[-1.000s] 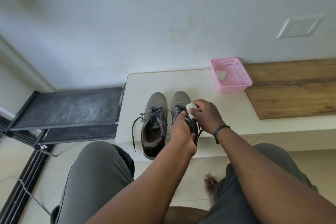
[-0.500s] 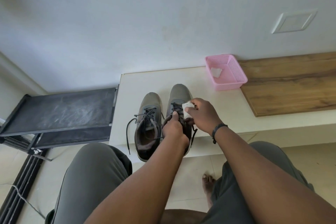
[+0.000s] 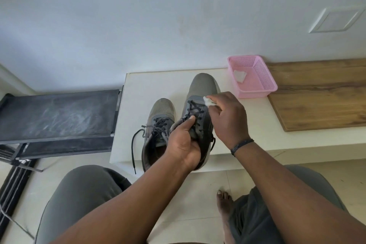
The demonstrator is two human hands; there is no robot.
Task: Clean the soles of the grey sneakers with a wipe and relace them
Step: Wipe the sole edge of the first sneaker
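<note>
Two grey sneakers stand side by side on a white bench [image 3: 142,83], toes toward the wall. The left sneaker [image 3: 161,111] has its dark laces loose, one end hanging over the bench's front edge. My left hand [image 3: 184,142] grips the right sneaker [image 3: 202,89] at its tongue and collar, thumb on the laces. My right hand [image 3: 225,117] holds a small white wipe [image 3: 208,101] against that sneaker's right side near the top eyelets. The soles are hidden.
A pink mesh basket [image 3: 265,83] with a white wipe [image 3: 240,75] inside sits at the back right of the bench. A wooden board [image 3: 320,93] lies to the right. A dark low rack [image 3: 57,113] stands left. My knees and a bare foot [image 3: 223,202] are below.
My right hand with the wipe has moved from over the laces to the right sneaker's outer side. My left hand has shifted its grip on the tongue, and more of the toe shows.
</note>
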